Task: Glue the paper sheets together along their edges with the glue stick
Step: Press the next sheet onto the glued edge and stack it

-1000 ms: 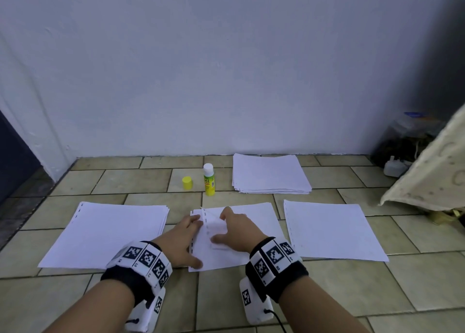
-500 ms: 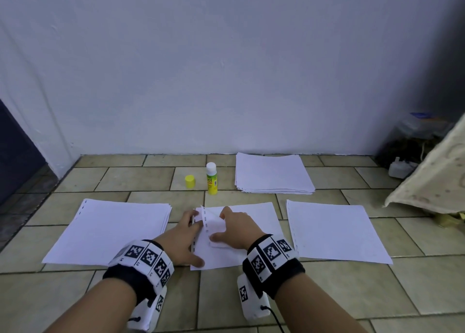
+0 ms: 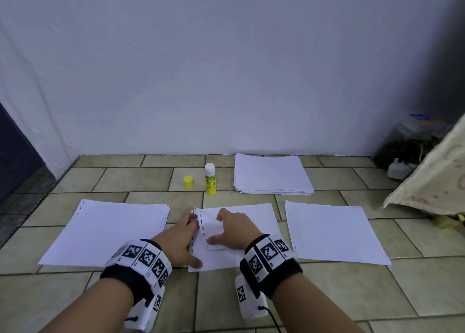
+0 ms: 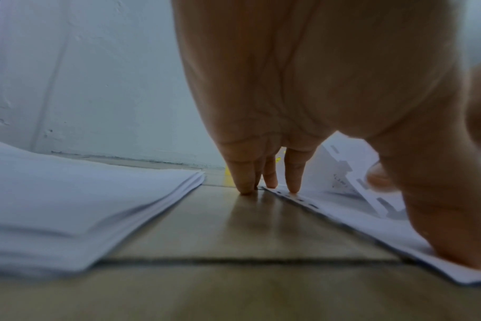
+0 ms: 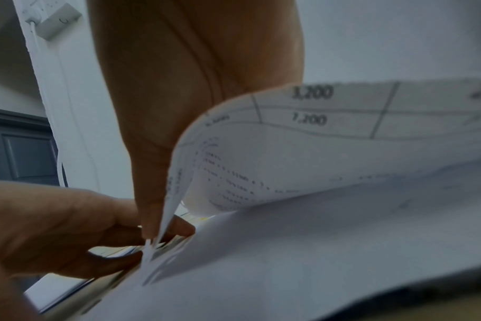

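Head view, my left hand (image 3: 181, 242): I press its flat fingers and thumb on the left edge of the middle sheets (image 3: 241, 237), the edge with the punched holes.
Head view, my right hand (image 3: 232, 230): I pinch the top sheet (image 3: 210, 228) with thumb and fingers and hold its left edge curled up off the sheet under it.
Head view, glue stick (image 3: 210, 179): it stands upright on the tiled floor (image 3: 138, 179), past the middle sheets, near the wall. Its top is white.
Head view, yellow cap (image 3: 188, 182): it sits just beside the glue stick, on its left, not touching it.
Head view, other paper: a left pile (image 3: 108, 232), a right sheet (image 3: 334, 234) and a far pile (image 3: 271, 176) lie on the floor, all apart from each other.
Left wrist view, left hand (image 4: 310, 104): my fingertips (image 4: 293, 184) point down. One touches the paper edge, and the little one touches the floor just beside it. My thumb presses the near corner. The left pile (image 4: 77, 202) lies apart.
Right wrist view, right hand (image 5: 179, 86): my thumb and a finger hold the lifted sheet (image 5: 316, 147). Its underside shows blurry print and a table with numbers. My left hand (image 5: 55, 228) sits at the same edge.
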Demonstrator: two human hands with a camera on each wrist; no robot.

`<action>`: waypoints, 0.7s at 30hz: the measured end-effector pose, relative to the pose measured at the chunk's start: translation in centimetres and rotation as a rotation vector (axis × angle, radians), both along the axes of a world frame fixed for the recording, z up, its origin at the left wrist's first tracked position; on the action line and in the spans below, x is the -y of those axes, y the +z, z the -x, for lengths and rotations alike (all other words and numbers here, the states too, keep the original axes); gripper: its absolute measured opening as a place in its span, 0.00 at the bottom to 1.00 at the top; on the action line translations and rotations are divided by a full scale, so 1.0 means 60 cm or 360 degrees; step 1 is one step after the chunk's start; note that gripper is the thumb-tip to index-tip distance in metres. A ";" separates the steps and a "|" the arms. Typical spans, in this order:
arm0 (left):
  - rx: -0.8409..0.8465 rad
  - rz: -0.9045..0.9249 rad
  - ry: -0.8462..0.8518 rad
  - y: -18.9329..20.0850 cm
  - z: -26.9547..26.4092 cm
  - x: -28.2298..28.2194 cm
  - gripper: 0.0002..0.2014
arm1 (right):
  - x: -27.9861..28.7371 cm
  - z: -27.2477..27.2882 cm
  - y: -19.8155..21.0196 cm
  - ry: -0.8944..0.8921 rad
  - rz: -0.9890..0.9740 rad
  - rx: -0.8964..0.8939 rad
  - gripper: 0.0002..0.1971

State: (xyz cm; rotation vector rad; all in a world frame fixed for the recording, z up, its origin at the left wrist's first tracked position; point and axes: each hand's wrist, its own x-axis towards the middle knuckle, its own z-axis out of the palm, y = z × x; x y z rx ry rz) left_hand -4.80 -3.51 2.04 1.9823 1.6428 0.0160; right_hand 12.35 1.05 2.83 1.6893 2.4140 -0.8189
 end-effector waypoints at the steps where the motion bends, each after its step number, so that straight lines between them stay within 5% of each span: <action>1: 0.0001 0.0002 -0.0005 0.001 0.000 0.000 0.53 | 0.000 0.000 0.000 0.0008 -0.0002 0.0008 0.32; 21: 0.0050 0.0014 -0.0005 0.011 -0.004 0.005 0.54 | -0.005 0.005 -0.009 0.0063 0.0036 0.0051 0.36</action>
